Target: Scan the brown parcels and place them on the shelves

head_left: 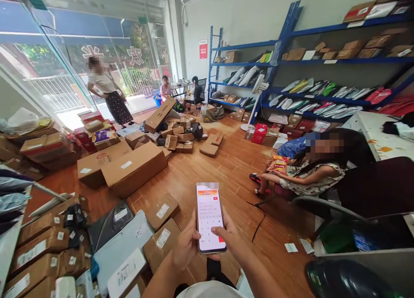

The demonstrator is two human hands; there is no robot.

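Closest in, both hands are wrapped around a phone [210, 218], upright and low in the middle of view: the left hand [186, 246] cups its left edge, the right hand [230, 236] its right, thumb over the lit screen. It looks a light, stiff, smooth slab with a breakable glass face, best gripped by its long edges as it is now. The screen's writing is too small to read, and the phone's lower end is hidden by the fingers. Beyond, cardboard boxes [134, 168] litter the wooden floor [233, 168]; a seated person [310, 175] is at right. Farther off stand blue shelves [291, 61] of parcels, cut off at the right edge.
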